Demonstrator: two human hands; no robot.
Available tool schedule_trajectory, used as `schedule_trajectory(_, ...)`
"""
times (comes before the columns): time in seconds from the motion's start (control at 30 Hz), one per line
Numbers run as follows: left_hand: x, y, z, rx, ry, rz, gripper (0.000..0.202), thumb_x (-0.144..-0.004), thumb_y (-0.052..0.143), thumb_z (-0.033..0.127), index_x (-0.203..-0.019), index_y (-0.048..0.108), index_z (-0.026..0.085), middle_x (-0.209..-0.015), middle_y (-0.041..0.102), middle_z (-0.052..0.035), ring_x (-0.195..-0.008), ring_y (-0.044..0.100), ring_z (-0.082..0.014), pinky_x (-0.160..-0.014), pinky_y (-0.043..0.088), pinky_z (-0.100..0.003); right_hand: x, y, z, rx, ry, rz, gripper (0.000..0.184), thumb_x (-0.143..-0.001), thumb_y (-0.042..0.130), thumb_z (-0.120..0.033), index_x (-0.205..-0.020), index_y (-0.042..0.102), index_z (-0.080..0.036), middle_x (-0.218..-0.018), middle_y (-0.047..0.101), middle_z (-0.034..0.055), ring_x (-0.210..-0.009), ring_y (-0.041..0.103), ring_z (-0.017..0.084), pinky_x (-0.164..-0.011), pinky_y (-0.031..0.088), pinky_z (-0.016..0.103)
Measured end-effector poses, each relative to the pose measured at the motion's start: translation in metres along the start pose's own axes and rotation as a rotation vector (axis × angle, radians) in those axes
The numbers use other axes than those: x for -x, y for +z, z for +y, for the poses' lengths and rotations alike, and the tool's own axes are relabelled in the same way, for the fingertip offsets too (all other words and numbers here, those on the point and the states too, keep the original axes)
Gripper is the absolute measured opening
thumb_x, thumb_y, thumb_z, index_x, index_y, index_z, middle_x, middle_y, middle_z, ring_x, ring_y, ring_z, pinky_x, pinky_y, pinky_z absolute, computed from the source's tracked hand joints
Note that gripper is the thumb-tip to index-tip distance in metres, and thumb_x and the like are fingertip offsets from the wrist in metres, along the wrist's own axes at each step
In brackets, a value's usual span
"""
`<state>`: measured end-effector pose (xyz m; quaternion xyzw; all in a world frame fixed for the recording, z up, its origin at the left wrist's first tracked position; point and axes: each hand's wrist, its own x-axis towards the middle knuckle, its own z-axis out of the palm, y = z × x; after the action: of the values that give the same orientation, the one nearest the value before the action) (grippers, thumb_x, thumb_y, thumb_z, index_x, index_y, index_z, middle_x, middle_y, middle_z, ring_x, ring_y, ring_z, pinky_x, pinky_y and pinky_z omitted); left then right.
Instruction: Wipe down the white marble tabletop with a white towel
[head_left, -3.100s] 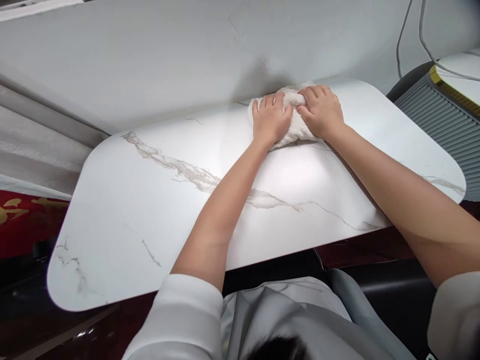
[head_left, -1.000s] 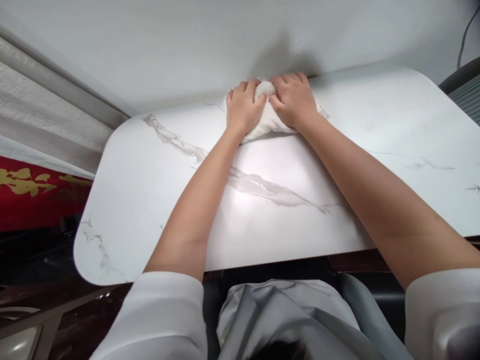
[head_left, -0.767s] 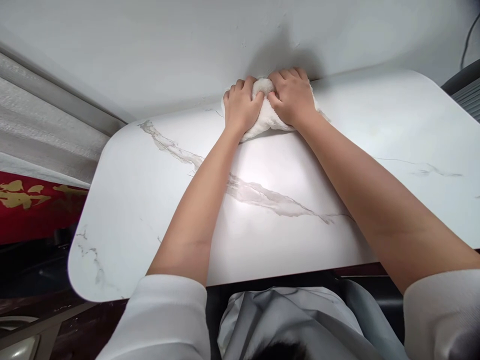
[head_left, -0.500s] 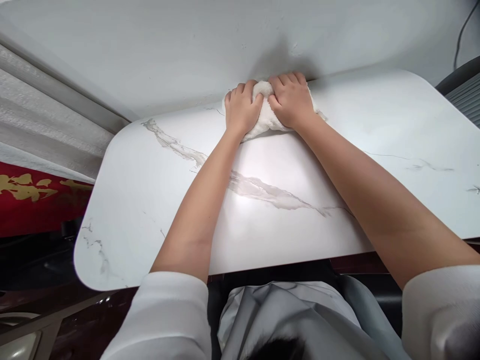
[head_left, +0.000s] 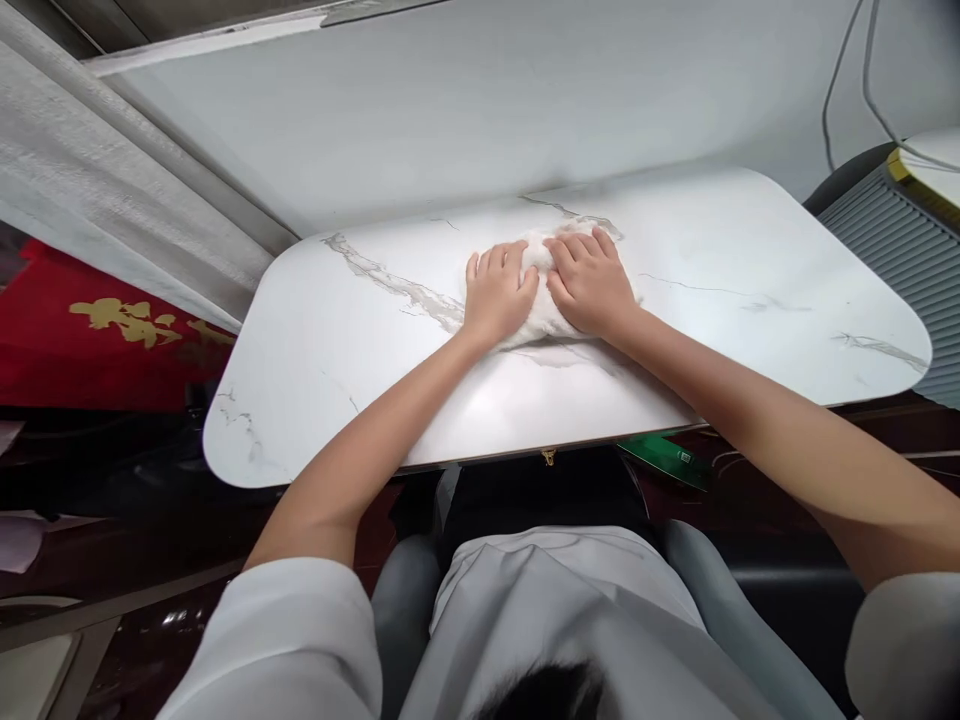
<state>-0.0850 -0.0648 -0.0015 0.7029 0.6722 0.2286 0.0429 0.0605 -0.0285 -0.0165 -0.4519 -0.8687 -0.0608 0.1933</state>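
A bunched white cloth (head_left: 538, 262) lies on the white marble tabletop (head_left: 352, 340), a little back from its middle. My left hand (head_left: 497, 297) presses on the cloth's left side, fingers curled over it. My right hand (head_left: 592, 285) presses on its right side, fingers close together on the fabric. Both hands sit side by side, thumbs nearly touching. Most of the cloth is hidden under them.
A white wall (head_left: 465, 110) runs along the table's far edge. A grey ribbed appliance (head_left: 896, 250) with cables stands at the right. A red cloth with gold pattern (head_left: 112, 340) lies at the left. A green object (head_left: 664, 452) shows under the table's front edge.
Both hands have drawn the cloth back from the wall toward me, to near the table's middle. The view has pulled back and shows more of the wall and the room.
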Motion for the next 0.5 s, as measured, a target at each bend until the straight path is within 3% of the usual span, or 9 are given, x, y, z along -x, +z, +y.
schedule_trajectory(0.17, 0.052, -0.011, 0.018, -0.025, 0.041, -0.031, 0.039, -0.101, 0.041, 0.025, -0.138, 0.051, 0.021, -0.146, 0.053, -0.0073, -0.138, 0.043, -0.0213, -0.124, 0.019, -0.045, 0.054, -0.025, -0.02, -0.002, -0.01, 0.01, 0.046, -0.097, 0.032, -0.026, -0.138, 0.049, -0.011, -0.138, 0.053, 0.0147, -0.131, 0.044, 0.029, -0.118, 0.022, 0.051)
schedule_trajectory(0.3, 0.091, -0.017, 0.033, -0.061, 0.058, -0.054, 0.043, -0.101, 0.041, 0.026, -0.142, 0.047, 0.016, -0.149, 0.049, -0.0103, -0.142, 0.038, -0.0234, -0.124, 0.017, -0.048, 0.09, -0.041, -0.032, 0.0, -0.047, 0.017, 0.05, -0.099, 0.029, -0.027, -0.138, 0.049, -0.004, -0.138, 0.052, 0.0187, -0.132, 0.044, 0.03, -0.118, 0.022, 0.052)
schedule_trajectory(0.5, 0.129, -0.024, 0.041, -0.061, 0.106, -0.074, 0.046, -0.101, 0.043, 0.029, -0.144, 0.045, 0.012, -0.149, 0.047, -0.0146, -0.143, 0.036, -0.0267, -0.124, 0.015, -0.051, 0.124, -0.057, -0.048, 0.032, -0.088, 0.041, 0.052, -0.1, 0.028, -0.028, -0.138, 0.05, 0.0, -0.137, 0.053, 0.021, -0.131, 0.044, 0.033, -0.117, 0.025, 0.054)
